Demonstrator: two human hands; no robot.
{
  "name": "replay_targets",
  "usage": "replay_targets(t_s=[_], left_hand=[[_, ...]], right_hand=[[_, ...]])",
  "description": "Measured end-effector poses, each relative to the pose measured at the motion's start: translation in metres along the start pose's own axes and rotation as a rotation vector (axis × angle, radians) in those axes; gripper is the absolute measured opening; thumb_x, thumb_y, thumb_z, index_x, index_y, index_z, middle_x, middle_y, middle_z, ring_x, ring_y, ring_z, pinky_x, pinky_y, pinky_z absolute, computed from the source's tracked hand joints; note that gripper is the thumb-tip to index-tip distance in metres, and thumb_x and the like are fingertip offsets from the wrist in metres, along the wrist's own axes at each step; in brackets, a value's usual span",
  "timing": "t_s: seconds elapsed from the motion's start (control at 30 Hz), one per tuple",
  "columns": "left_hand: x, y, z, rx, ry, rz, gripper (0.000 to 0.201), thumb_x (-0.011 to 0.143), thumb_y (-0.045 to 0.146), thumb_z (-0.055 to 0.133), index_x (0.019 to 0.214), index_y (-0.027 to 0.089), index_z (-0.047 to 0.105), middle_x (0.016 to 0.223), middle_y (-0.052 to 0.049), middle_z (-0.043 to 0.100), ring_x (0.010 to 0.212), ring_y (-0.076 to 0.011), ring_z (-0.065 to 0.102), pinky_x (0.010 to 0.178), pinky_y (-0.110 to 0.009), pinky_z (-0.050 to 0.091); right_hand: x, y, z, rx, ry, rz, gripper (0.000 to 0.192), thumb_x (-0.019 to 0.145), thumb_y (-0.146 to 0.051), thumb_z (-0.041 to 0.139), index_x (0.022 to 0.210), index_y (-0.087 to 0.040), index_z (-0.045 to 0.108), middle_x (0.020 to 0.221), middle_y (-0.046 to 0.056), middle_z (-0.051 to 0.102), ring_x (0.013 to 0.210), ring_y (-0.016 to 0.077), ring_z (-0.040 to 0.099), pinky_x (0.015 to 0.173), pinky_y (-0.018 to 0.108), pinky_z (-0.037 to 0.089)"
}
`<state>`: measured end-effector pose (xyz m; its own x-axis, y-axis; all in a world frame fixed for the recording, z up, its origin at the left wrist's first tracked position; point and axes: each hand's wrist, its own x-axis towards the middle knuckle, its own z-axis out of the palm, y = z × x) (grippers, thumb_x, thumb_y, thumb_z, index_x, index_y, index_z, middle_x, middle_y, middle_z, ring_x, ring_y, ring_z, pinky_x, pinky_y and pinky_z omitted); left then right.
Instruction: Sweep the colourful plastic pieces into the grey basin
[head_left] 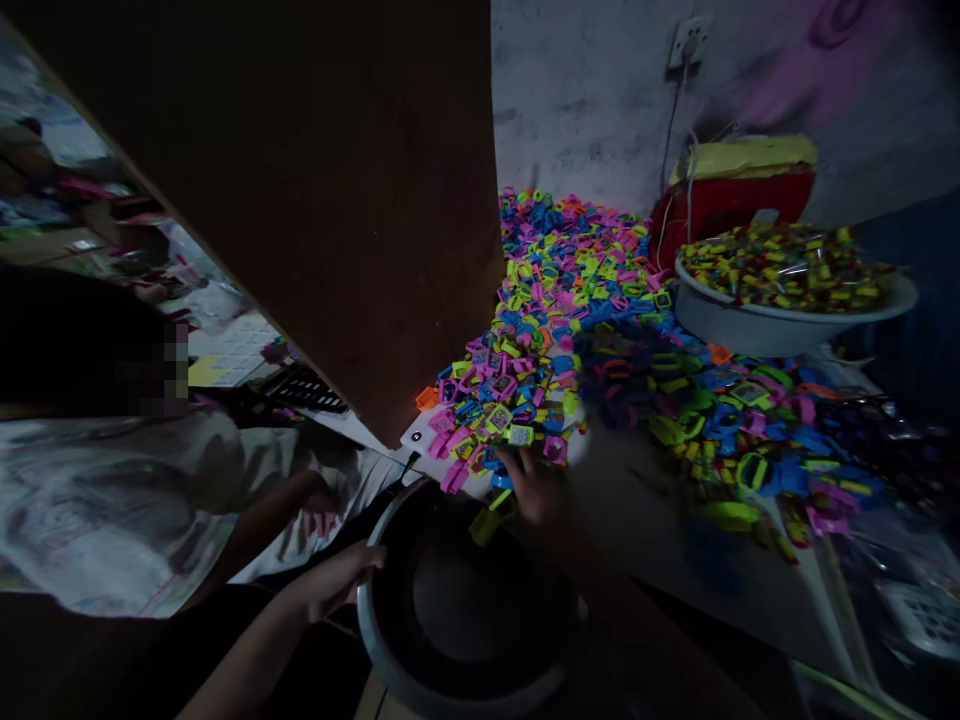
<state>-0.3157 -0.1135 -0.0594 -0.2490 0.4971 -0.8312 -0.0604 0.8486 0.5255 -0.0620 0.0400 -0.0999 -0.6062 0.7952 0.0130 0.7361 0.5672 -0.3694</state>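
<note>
My left hand (341,578) is closed on the left rim of a round basin (367,625) with a dark inside, which sits low in front of me. My right hand (536,492) is at the near edge of a heap of colourful plastic toy watches (499,390), its fingers apart and touching the pieces. Just below those fingers, a yellow-green toy watch (486,526) is over the far side of the basin. Pink, blue, yellow and orange pieces make up the heap.
A large brown board (337,200) leans at the left of the heap. At right stands a white tub (765,325) full of small yellow-and-red pieces, before a red-and-yellow machine (750,185). Another person (112,500) sits at left. A wall socket (688,42) has a plugged-in cable.
</note>
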Motion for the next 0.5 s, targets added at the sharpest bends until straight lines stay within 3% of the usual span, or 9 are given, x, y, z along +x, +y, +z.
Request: replay_targets(t_s=[0.13,0.3,0.4,0.5], left_hand=[[0.000,-0.001,0.001,-0.023,0.015,-0.007,0.021,0.048,0.030,0.057,0.062,0.019,0.046,0.051,0.003,0.054,0.047,-0.0130,0.049,0.046,-0.022,0.040],[0.007,-0.005,-0.003,-0.028,0.043,-0.003,0.020,0.049,0.028,0.057,0.062,0.020,0.044,0.050,0.004,0.052,0.047,-0.0124,0.049,0.045,-0.021,0.040],[0.012,-0.010,-0.007,-0.025,0.015,0.007,0.018,0.051,0.029,0.057,0.062,0.020,0.045,0.051,0.004,0.051,0.046,-0.0125,0.049,0.046,-0.022,0.041],[0.016,-0.012,-0.009,-0.011,-0.007,0.019,0.017,0.052,0.029,0.056,0.059,0.019,0.046,0.050,0.004,0.050,0.045,-0.0118,0.048,0.045,-0.021,0.039]], right_hand=[[-0.006,-0.007,-0.010,0.035,-0.117,0.036,0.072,0.085,-0.040,0.053,0.150,-0.031,0.024,0.152,0.011,0.033,0.110,0.0270,0.058,0.083,0.030,0.049],[-0.026,-0.022,-0.010,0.057,-0.026,-0.060,0.066,0.088,-0.037,0.049,0.150,-0.031,0.027,0.149,0.011,0.036,0.108,0.0270,0.058,0.088,0.035,0.048],[-0.034,-0.033,-0.003,0.012,-0.045,-0.091,0.063,0.088,-0.028,0.046,0.148,-0.032,0.030,0.146,0.013,0.040,0.107,0.0284,0.058,0.085,0.038,0.050],[-0.036,-0.040,0.003,0.031,-0.086,-0.138,0.072,0.080,-0.020,0.053,0.147,-0.032,0.031,0.145,0.012,0.041,0.109,0.0284,0.057,0.082,0.036,0.051]])
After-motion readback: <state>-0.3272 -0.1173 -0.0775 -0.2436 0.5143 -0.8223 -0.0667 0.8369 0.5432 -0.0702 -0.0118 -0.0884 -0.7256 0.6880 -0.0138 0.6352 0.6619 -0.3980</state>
